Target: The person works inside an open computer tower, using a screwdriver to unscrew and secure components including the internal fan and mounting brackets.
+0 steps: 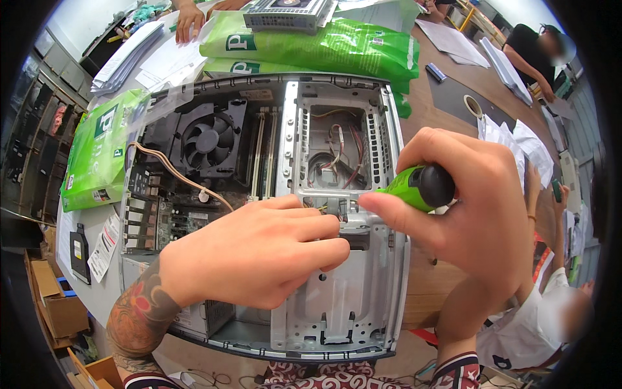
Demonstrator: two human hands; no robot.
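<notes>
An opened desktop computer case point(363, 292) lies flat in front of me, its metal drive frame on the right side. My right hand point(476, 201) grips a screwdriver point(408, 187) with a green and black handle, held over the right rim of the frame. The screwdriver's tip is hidden from view. Across the middle of the case, my left hand point(249, 249) is closed, its fingers curled over the frame's crossbar; whatever they pinch is hidden. Inside the case are a black cooling fan point(207, 141), a brown cable point(168, 165) and wires point(340, 146) within the bay.
Green plastic packages point(311, 48) lie behind the case, a metal power supply point(288, 16) on top. Another green package point(103, 146) and a black optical drive point(80, 253) sit at left. A tape roll point(473, 106) is at right. Other people's hands point(189, 23) are nearby.
</notes>
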